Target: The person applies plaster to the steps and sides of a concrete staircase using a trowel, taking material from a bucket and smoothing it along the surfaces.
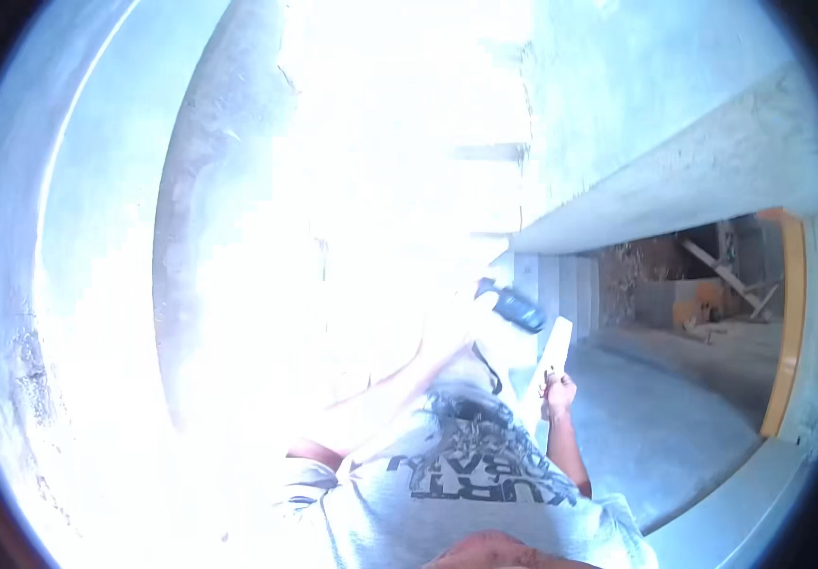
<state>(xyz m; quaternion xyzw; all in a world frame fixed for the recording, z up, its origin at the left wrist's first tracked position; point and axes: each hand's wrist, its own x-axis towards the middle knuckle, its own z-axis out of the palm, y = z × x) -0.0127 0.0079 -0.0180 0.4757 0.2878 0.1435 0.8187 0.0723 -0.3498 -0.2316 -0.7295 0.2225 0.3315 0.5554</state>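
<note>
My left forearm reaches forward from the lower middle into strong glare, and my left hand (pixel 481 308) is almost washed out at its end. A dark, rounded, elongated thing (pixel 521 311) juts out to the right from this hand, which looks closed round its narrower end. The glare hides its kind and most of my fingers. Lower right, my right hand (pixel 560 391) is closed on a long, flat, pale board-like piece (pixel 556 343). It slants up and away from the fist, and its lower part fades into the brightness beside my grey printed shirt.
Pale steps (pixel 575 284) lie beyond the board-like piece. To the right, a sloping concrete beam or slab (pixel 674 171) runs above an opening with a yellow frame (pixel 786 332). Grey floor (pixel 655 408) stretches toward rubble and planks. A curved wall edge (pixel 174 209) stands at left.
</note>
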